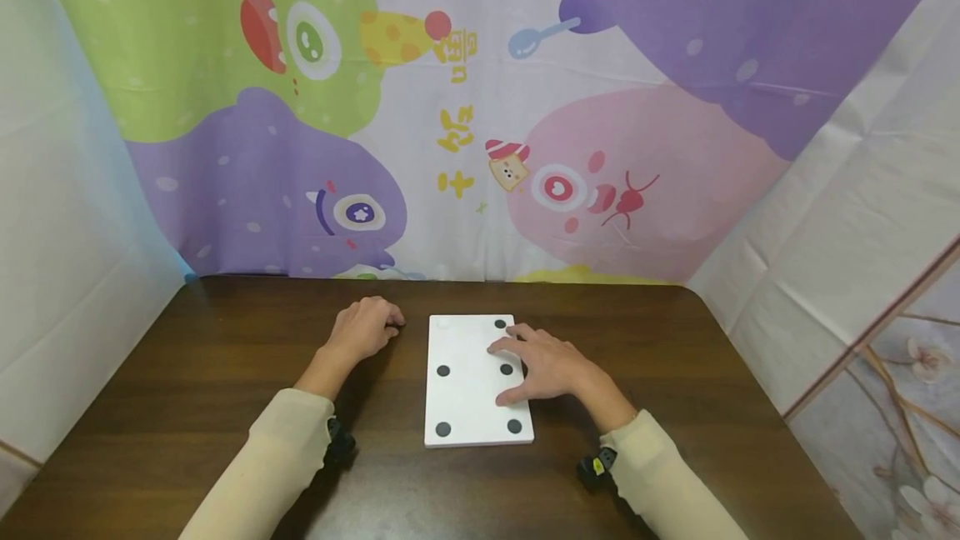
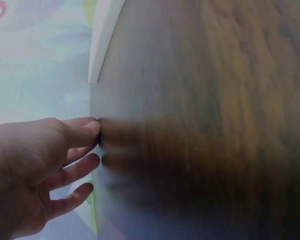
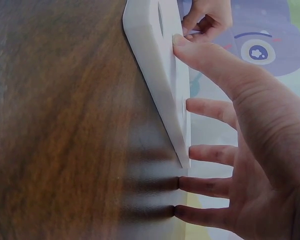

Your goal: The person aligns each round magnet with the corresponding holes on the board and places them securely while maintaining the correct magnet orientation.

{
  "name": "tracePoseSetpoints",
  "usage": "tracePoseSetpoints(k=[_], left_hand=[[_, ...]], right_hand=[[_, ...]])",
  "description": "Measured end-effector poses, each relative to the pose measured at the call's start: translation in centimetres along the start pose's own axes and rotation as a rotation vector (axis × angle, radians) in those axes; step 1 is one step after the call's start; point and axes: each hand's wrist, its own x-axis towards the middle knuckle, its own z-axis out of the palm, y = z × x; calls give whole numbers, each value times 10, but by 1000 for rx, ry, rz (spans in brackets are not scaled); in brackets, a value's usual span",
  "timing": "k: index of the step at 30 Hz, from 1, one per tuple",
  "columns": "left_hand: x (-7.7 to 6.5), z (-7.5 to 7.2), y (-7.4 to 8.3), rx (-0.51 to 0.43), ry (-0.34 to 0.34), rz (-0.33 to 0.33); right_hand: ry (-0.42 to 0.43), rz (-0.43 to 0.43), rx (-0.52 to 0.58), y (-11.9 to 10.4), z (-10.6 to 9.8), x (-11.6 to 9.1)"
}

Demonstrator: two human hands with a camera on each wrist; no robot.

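Note:
A white rectangular board (image 1: 472, 390) lies flat on the table, with several black discs (image 1: 443, 371) along its two long sides. Its far left corner shows only a faint round mark. To the left of the board, my left hand (image 1: 366, 327) rests low over the table, thumb and fingertips together. A small dark piece (image 2: 98, 137) shows at that pinch, mostly hidden by the fingers. Across the board's right edge reaches my right hand (image 1: 551, 367), fingers spread. Its thumb (image 3: 190, 47) is at the board's top face, with nothing held in the palm.
The dark wooden table (image 1: 225, 440) ends at a cartoon-printed cloth (image 1: 450, 232) hanging behind it. Pale cloth walls (image 1: 795, 215) stand at both sides. Each wrist wears a black camera (image 1: 596, 469).

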Motion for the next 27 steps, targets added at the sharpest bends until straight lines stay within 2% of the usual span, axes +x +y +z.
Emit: tracePoseSetpoints(k=[4,12,14,20,27], left_hand=[[-3,-4,2,7,-3,13],[0,-1,-3,21,7,27],[-4,-9,4,16,5,20],[-27,-54,43,-29,-52,-30],[-28,-59,48,-22,-55,-45]], right_hand=[[2,-5,2,1,0,0],[4,-7,7,2,1,0],[3,-7,5,2,1,0],[1,-4,1,2,1,1],[3,5,-1,1,1,0]])
